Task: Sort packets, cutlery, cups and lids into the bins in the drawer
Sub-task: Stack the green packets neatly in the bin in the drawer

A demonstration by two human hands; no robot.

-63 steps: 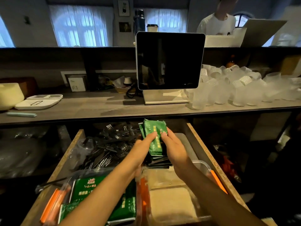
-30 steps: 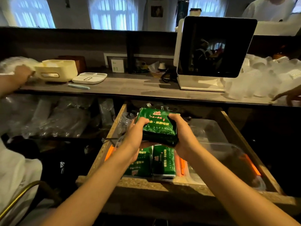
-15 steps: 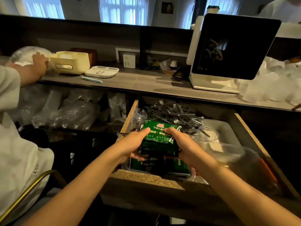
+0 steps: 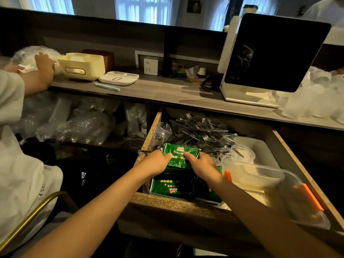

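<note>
My left hand (image 4: 157, 162) and my right hand (image 4: 202, 165) grip a stack of green packets (image 4: 179, 154) from both sides, thumbs on top, low over the front left bin (image 4: 186, 197) of the open wooden drawer (image 4: 178, 202). More green packets (image 4: 167, 186) lie in that bin below. A heap of metal cutlery (image 4: 201, 134) fills the drawer's back. A clear lid (image 4: 242, 153) lies by a white tray (image 4: 258, 148). A clear bin with orange clips (image 4: 264, 180) sits at the front right.
A countertop (image 4: 167, 92) runs above the drawer, bearing a screen terminal (image 4: 270, 56), a cream box (image 4: 81, 66), a white dish (image 4: 119, 78) and clear cups (image 4: 316, 97) at right. Another person's hand (image 4: 43, 66) touches a bagged bundle at left. Bagged cups (image 4: 74, 121) fill the shelf.
Both hands carried the packet stack from the drawer's back toward the front left bin and lowered it close above the packets there. The view shifted left; the other person's hand reached the counter.
</note>
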